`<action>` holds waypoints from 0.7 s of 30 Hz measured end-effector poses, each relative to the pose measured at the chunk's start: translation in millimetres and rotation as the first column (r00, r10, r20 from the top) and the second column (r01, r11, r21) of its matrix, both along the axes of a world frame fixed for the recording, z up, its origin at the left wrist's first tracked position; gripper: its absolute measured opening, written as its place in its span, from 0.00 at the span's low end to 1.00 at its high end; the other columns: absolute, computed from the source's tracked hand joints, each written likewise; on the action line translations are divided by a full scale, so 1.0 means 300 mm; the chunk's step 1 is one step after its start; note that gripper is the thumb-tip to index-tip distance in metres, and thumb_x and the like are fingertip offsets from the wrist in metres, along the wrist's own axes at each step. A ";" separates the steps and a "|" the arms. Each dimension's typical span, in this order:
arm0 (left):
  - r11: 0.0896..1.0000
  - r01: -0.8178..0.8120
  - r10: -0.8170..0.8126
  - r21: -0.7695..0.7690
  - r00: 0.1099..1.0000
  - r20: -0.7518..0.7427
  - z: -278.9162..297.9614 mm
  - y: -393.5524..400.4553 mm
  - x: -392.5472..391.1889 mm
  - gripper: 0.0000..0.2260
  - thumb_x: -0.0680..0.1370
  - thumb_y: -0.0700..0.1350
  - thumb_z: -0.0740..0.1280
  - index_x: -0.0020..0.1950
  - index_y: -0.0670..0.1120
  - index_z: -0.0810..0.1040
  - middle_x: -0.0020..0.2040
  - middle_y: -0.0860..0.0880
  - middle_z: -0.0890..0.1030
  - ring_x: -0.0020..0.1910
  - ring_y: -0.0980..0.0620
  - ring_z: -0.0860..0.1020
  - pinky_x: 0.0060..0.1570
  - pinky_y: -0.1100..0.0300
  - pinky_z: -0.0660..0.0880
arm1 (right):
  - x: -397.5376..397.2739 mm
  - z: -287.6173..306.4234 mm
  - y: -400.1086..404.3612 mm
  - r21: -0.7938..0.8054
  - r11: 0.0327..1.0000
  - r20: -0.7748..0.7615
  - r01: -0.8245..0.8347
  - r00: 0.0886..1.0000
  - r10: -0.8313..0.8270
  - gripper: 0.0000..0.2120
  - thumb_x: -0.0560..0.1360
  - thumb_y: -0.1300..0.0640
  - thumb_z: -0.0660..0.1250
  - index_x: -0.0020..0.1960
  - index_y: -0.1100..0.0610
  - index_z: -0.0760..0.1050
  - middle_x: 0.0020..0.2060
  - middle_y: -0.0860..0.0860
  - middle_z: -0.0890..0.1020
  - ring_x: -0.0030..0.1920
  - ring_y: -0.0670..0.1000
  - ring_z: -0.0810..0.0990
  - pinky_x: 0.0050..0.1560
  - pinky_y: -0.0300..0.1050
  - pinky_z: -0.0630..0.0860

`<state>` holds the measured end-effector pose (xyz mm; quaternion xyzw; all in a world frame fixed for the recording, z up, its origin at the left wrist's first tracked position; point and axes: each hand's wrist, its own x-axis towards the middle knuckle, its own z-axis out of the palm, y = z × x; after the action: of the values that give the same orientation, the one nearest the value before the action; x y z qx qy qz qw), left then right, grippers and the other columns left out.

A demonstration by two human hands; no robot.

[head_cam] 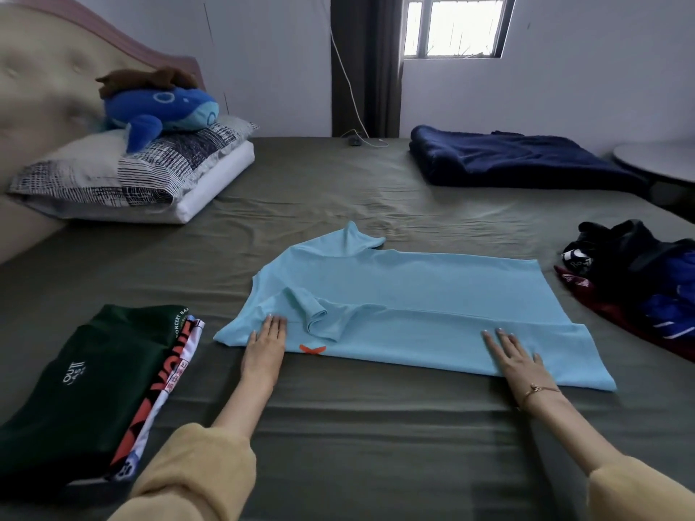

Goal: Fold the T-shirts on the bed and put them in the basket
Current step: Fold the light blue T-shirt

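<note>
1. At your far left, a folded dark green T-shirt [75, 377] lies on top of a folded white T-shirt with red lettering [165, 392], near the front edge of the bed [338, 438].
2. Behind that stack, a blue whale plush [161, 107] sits on patterned pillows [124, 171] against the headboard.
3. Your left hand [265, 344] lies flat on the collar end of the light blue T-shirt [413, 295], fingers straight and pressed together.
4. The light blue T-shirt is spread across the middle of the bed, its near long edge folded inward, one sleeve lying on top.
5. Your right hand [513, 357] presses flat on the hem end, fingers straight and slightly spread. A bracelet circles the wrist.
6. Beyond it, a folded navy blanket [515, 159] lies at the far side.
7. At your far right, a heap of unfolded dark, red and blue garments [639, 280] rests on the bed.
</note>
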<state>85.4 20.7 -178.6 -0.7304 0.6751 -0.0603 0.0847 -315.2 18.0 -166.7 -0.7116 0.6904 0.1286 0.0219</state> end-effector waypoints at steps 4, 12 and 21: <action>1.000 0.004 -0.004 0.006 1.000 0.028 -0.011 0.088 -0.020 0.33 0.79 0.33 0.58 0.77 0.40 0.40 0.79 0.44 0.45 0.77 0.48 0.46 0.74 0.53 0.53 | -0.025 0.010 0.044 -0.009 1.000 -0.043 0.008 0.999 -0.008 0.44 0.75 0.70 0.61 0.75 0.56 0.31 0.76 0.52 0.39 0.77 0.53 0.42 0.74 0.51 0.51; 0.998 -0.041 0.040 0.041 0.999 0.022 0.015 0.277 -0.055 0.35 0.78 0.34 0.61 0.77 0.40 0.41 0.79 0.45 0.46 0.77 0.49 0.47 0.73 0.55 0.55 | -0.066 0.050 0.192 0.062 0.998 -0.062 -0.005 0.998 0.009 0.52 0.70 0.66 0.71 0.76 0.55 0.33 0.76 0.52 0.40 0.77 0.52 0.44 0.74 0.53 0.51; 0.998 -0.052 0.051 0.041 0.998 0.022 0.000 0.499 -0.084 0.34 0.79 0.33 0.59 0.77 0.40 0.41 0.79 0.45 0.47 0.77 0.49 0.47 0.73 0.55 0.56 | -0.118 0.023 0.384 0.045 0.998 -0.016 -0.037 0.999 0.038 0.48 0.72 0.72 0.64 0.76 0.55 0.33 0.76 0.52 0.39 0.77 0.52 0.43 0.74 0.54 0.51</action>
<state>60.2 170.4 -178.6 -0.7449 0.6563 -0.0515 0.1085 -350.5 133.3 -159.9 -0.7226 0.6740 0.1505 0.0297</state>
